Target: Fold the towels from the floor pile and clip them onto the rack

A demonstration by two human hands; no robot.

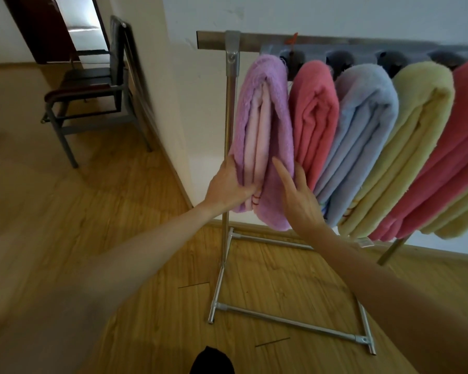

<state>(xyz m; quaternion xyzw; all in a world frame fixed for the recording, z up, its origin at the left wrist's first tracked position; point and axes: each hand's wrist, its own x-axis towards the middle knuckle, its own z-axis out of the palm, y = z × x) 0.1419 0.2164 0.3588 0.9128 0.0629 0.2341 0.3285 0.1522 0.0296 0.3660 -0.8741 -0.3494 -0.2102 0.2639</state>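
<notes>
Overhead, a metal rack stands on a wood floor against a white wall, its bar running from 11 o'clock toward 2 o'clock. Five folded towels hang from grey clips under the bar, side by side and touching: one purple towel, one pink towel, one blue towel, one yellow towel and a second pink one at 3 o'clock, cut by the frame edge. More yellow cloth shows below the last; whether it is a sixth towel cannot be told. Four clip housings are visible, the rest hidden.

Two bare hands reach to the purple towel's lower end, near centre. Left hand grips its left edge, thumb curled over the folded layers. Right hand lies flat against its right face, fingers straight and spread, holding nothing.

One dark chair stands at 10 o'clock beside a doorway. One dark shape, unidentifiable, sits at 6 o'clock.
</notes>
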